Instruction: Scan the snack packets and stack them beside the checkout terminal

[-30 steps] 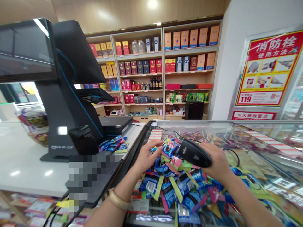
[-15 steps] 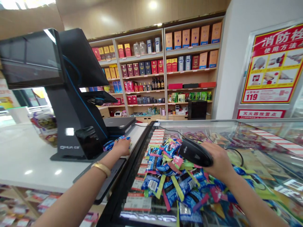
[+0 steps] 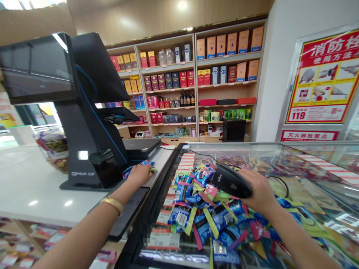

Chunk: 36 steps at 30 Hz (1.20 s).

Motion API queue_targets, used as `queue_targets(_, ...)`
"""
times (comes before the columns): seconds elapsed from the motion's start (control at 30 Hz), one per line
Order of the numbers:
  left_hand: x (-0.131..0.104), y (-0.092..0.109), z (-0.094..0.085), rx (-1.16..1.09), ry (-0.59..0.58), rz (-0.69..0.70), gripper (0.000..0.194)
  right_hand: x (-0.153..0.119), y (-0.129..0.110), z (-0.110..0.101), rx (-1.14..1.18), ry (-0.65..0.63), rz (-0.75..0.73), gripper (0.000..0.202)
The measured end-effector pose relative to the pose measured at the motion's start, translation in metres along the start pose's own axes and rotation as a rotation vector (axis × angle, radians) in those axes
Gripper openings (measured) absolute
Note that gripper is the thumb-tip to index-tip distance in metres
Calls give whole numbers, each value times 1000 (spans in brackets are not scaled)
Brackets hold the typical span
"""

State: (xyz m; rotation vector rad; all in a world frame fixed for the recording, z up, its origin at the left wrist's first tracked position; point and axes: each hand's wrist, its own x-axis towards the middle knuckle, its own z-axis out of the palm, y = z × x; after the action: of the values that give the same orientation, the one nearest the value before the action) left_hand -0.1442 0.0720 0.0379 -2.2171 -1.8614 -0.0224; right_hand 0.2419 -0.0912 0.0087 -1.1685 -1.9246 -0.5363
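Observation:
A black barcode scanner [image 3: 231, 181] is gripped in my right hand [image 3: 256, 190], its head pointing left over a heap of small blue candy packets [image 3: 196, 198] with green and pink strips. This heap lies on the glass counter top [image 3: 165, 243]. My left hand [image 3: 138, 175], a gold bangle on its wrist, rests against a few similar blue packets [image 3: 147, 163] beside the register stand. Its fingertips are mostly hidden, so I cannot tell whether it grips one. Beneath that wrist lies a dark flat device [image 3: 129, 213] with a faint lit display.
On the left stands a black register [image 3: 92, 112] with two screens, and a clear container [image 3: 53, 149] behind it. A thin cable [image 3: 193, 152] crosses the glass. Shelves of boxes and bottles [image 3: 182, 80] line the back wall; a red poster [image 3: 322, 78] hangs at right.
My left hand has drawn slightly back and to the left, showing more of the packets beyond it. Lit digits now show on the flat device. The right hand and scanner stay still.

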Motion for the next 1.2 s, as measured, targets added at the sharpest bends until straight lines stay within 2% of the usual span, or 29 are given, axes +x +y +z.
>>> queue_targets(0.07,-1,1,-4,-51,31,-25,36,0,-1,0,0,6,0,20)
queue_targets(0.13,-2,7,-9,-259,102,-75,34,1,-1,0,9,12,0,19)
queue_targets(0.2,-6,20,-17,-687,186,-164,32,1,-2,0,19,13,7,19)
queue_targets(0.27,-11,40,-27,-1261,207,-262,31,1,-2,0,24,11,9,19)
queue_targets(0.33,-19,63,-39,-1835,122,-295,26,0,-1,0,22,13,10,19)
queue_targets(0.4,-27,85,-48,-2262,2,-348,21,0,0,1,22,18,7,18)
queue_targets(0.43,-31,96,-51,-2404,-34,-317,20,0,0,1,22,20,4,18)
queue_targets(0.5,-39,113,-51,-2539,-27,-213,20,0,0,1,20,23,1,20)
queue_targets(0.6,-47,133,-38,-2439,133,-87,21,1,-1,0,20,22,13,20)
queue_targets(0.73,-54,144,-20,-1994,368,89,39,3,-3,-1,31,5,24,17)
queue_targets(0.87,-60,145,-15,-1614,564,292,41,4,-8,-3,40,-21,40,17)
queue_targets(1.0,-65,145,-11,-1389,631,412,42,6,-12,-4,37,-17,44,15)
queue_targets(1.2,-67,148,-3,-1177,742,499,42,7,-12,-5,29,-20,30,15)
